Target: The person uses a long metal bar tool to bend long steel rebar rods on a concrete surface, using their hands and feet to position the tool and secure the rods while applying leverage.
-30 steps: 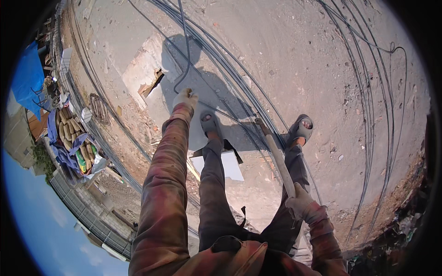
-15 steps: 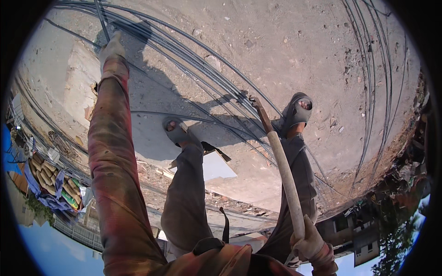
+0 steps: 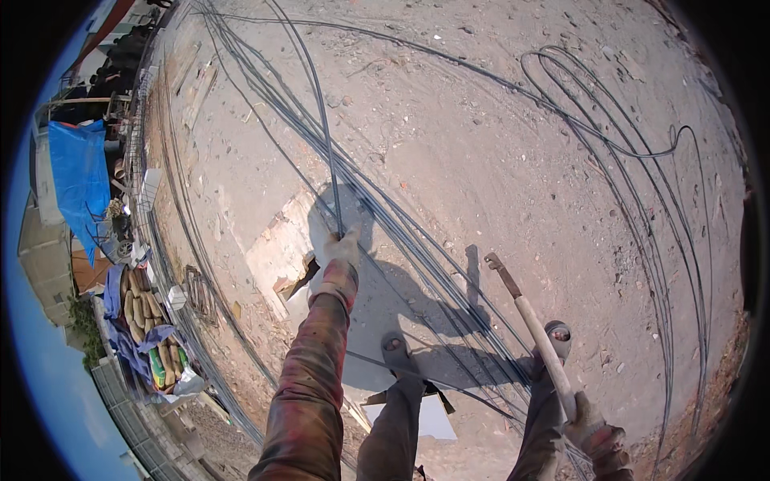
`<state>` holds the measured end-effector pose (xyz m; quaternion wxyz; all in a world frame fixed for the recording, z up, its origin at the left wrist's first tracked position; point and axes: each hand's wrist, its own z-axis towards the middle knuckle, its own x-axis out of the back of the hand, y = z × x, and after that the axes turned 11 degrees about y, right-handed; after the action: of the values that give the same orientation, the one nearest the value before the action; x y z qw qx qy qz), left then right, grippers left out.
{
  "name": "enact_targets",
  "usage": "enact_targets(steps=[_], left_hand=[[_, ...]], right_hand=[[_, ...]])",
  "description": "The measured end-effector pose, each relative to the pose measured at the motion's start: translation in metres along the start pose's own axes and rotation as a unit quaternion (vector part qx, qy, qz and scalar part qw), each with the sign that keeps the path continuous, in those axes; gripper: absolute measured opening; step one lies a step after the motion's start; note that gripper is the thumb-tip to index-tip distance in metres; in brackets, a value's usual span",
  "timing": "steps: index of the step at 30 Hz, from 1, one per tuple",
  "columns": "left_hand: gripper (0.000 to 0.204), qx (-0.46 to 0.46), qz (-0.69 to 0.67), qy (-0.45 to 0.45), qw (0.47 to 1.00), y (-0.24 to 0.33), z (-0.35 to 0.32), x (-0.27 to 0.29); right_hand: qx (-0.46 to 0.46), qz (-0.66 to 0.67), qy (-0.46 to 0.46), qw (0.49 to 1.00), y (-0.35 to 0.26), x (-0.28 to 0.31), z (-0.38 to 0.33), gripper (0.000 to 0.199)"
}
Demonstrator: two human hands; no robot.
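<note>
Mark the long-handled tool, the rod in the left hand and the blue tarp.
Long-handled tool (image 3: 536, 333): head view, wooden-looking handle.
Rod (image 3: 325, 112): head view, upper stretch.
Blue tarp (image 3: 80, 172): head view, middle.

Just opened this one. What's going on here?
A person in gloves stands on bare, dusty ground. Their left hand grips a dark metal rod, while the right hand holds a long-handled tool by its lower end, its head pointing forward and not on any rod. A bundle of similar rods runs across the ground in front of them, and more loose rods lie off to the right.
</note>
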<state>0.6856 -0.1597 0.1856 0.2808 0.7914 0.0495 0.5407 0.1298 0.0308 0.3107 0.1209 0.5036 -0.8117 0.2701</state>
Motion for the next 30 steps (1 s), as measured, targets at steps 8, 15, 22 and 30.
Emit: enact_targets(steps=[8, 15, 22, 30], left_hand=[[0.047, -0.015, 0.100, -0.002, 0.995, -0.019, 0.016, 0.002], [0.044, -0.074, 0.029, -0.060, 0.995, 0.040, -0.026, -0.002], [0.044, -0.077, -0.036, -0.064, 0.994, 0.068, -0.045, 0.007], [0.053, -0.067, -0.118, -0.220, 0.966, 0.076, -0.062, 0.097]], right_hand=[[-0.005, -0.188, 0.229, 0.955, 0.037, 0.048, 0.200, 0.053], [0.100, -0.018, 0.043, 0.994, -0.083, -0.146, 0.124, 0.060], [-0.026, 0.081, -0.023, 0.996, -0.091, -0.224, 0.065, 0.034], [-0.069, 0.261, 0.024, 0.962, -0.121, -0.198, -0.003, 0.027]])
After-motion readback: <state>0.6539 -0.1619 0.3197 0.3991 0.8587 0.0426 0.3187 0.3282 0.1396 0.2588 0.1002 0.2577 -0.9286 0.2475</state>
